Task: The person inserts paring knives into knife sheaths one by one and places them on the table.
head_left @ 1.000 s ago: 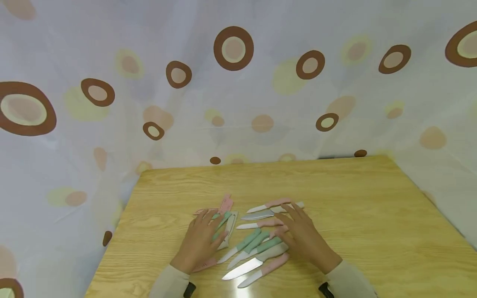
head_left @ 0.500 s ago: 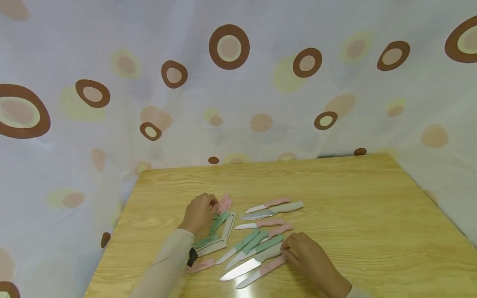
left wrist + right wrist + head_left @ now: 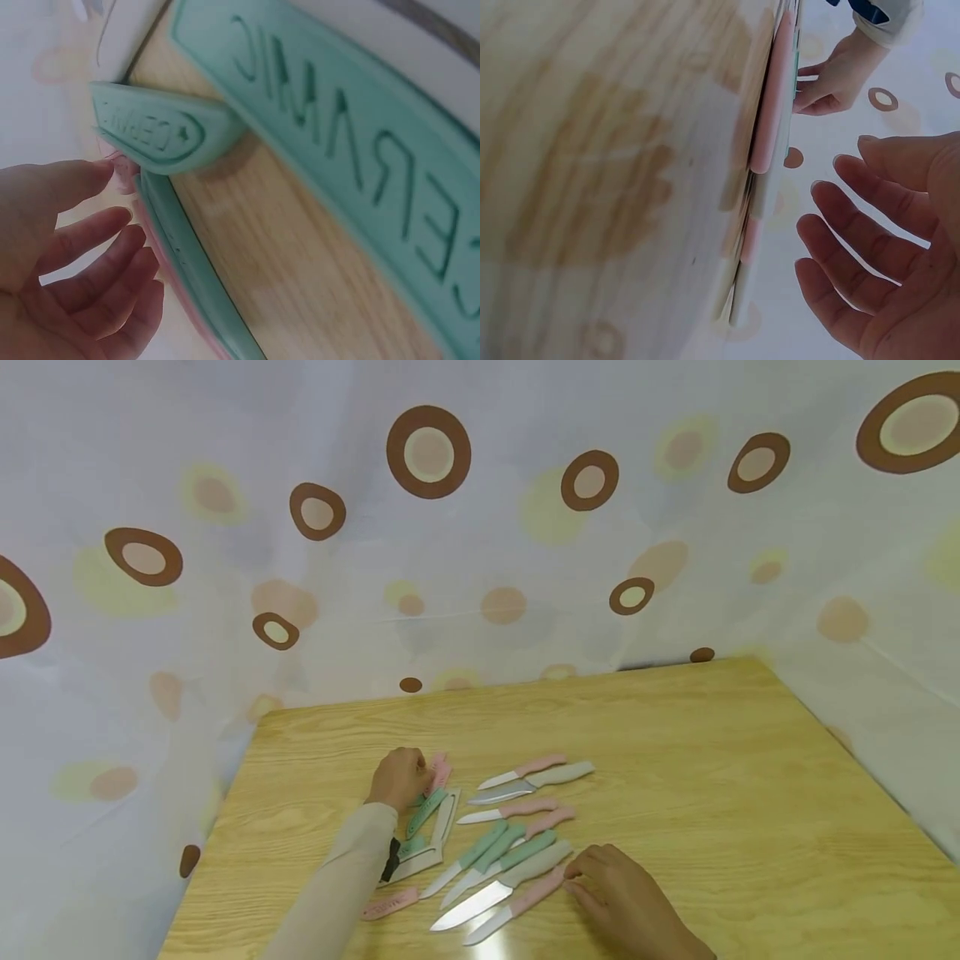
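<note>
My left hand [image 3: 400,779] is at the pink blade sheaths [image 3: 438,777] on the table's left. In the left wrist view its thumb tip [image 3: 105,169] is at a pink piece, fingers loosely bent with a gap to the thumb. Whether it touches the piece is unclear. Green sheaths [image 3: 157,127] with raised lettering lie close by, beside a pale sheath [image 3: 447,820]. My right hand [image 3: 624,897] hovers by the handle end of the nearest pink-handled knife [image 3: 525,902], fingers relaxed, holding nothing. Above that knife lies a large pale-handled knife [image 3: 480,902].
Several green-handled knives [image 3: 540,847] lie in the middle, blades toward the left. Farther back lie pink-handled knives [image 3: 528,808] and another pale-handled knife [image 3: 562,775]. A separate pink sheath [image 3: 392,903] lies near the left forearm. A patterned curtain [image 3: 502,527] stands behind the wooden table [image 3: 712,760].
My left hand has moved away from me to the pink sheaths, uncovering the green and pale ones. My right hand has drawn back toward me from above the knife handles. The head view has shifted.
</note>
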`<state>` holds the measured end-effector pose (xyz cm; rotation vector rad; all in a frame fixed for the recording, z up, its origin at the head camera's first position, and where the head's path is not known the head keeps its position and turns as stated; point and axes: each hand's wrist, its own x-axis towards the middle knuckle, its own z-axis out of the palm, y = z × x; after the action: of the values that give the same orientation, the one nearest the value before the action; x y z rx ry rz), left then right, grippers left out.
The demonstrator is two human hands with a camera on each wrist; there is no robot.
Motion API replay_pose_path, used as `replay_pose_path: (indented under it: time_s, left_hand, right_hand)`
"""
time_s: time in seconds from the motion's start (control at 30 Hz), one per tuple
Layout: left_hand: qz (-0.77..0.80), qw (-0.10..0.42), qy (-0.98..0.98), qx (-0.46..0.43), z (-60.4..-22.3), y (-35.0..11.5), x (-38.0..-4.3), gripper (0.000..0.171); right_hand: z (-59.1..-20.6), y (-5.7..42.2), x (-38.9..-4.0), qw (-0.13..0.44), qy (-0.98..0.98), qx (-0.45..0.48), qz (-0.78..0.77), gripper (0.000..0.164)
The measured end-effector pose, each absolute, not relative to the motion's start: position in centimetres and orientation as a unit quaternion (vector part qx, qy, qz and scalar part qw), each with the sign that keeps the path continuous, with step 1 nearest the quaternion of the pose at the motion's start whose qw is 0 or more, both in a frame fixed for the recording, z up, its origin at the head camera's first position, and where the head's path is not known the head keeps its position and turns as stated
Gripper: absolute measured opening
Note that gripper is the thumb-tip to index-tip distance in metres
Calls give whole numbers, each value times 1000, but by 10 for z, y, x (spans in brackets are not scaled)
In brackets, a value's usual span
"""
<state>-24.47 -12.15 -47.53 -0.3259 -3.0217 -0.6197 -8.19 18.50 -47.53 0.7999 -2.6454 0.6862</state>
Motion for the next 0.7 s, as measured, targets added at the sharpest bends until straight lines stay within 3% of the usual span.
replay_pose_path:
  time_s: [0.17, 0.7]
  left_hand:
    - [-188, 13, -977, -105, -476, -122, -247, 21]
    - [-216, 16, -971, -96, -482, -120, -254, 17]
  right_hand:
    - [-475, 186, -79, 119, -928, 260, 238, 8]
    - [-478, 190, -76, 108, -929, 259, 241, 8]
